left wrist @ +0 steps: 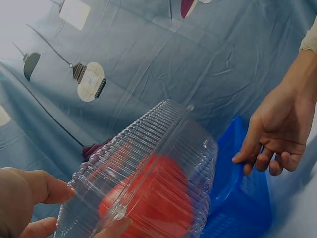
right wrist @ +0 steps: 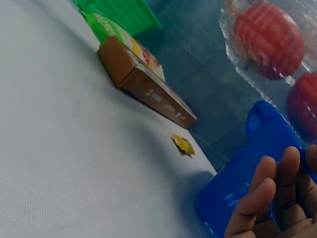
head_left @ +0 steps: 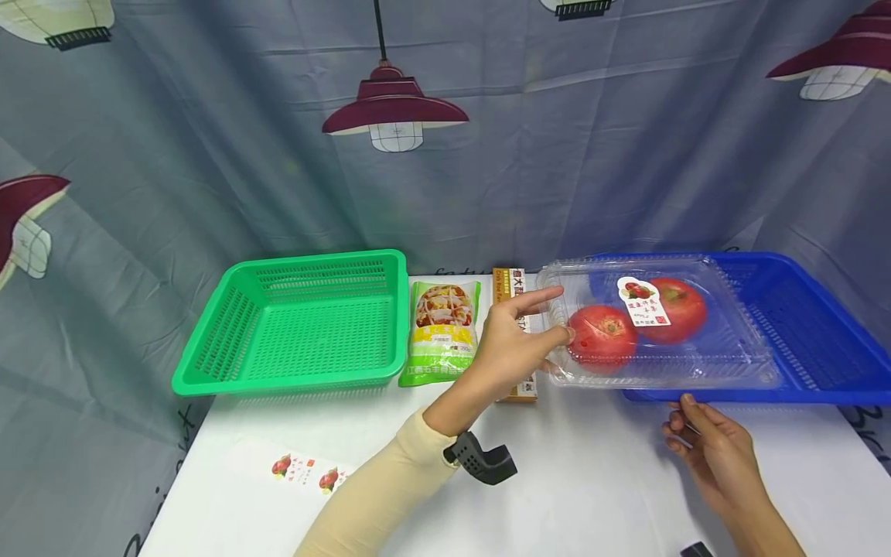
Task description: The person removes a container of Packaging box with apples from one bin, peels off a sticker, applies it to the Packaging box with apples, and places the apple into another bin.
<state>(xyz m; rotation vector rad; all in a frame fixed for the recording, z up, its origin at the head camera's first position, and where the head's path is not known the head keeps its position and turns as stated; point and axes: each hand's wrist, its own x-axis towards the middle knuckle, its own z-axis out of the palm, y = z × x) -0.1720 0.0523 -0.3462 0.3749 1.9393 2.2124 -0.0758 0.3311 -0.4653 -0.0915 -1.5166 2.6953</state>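
My left hand [head_left: 511,340] pinches the left end of a clear plastic clamshell box [head_left: 724,352], thumb on its side and index finger stretched along it. Two round red fruits [head_left: 602,339] show inside the box, and a white label [head_left: 643,302] with a fruit picture is on its lid. The box hangs over the left part of a blue basket [head_left: 821,325], overlapping it in the head view. At the basket's front rim is my right hand [head_left: 720,452], its fingers loosely bent and thumb tip right by the edge. In the right wrist view these fingers [right wrist: 257,196] hold nothing.
A green basket [head_left: 313,379] stands at the left. Beside it lie a green and yellow food packet [head_left: 445,333] and a narrow box [head_left: 518,391]. A strip of labels [head_left: 306,470] lies on the white table [head_left: 571,480], as does a small yellow piece [right wrist: 183,145]. A curtain [head_left: 487,193] hangs behind.
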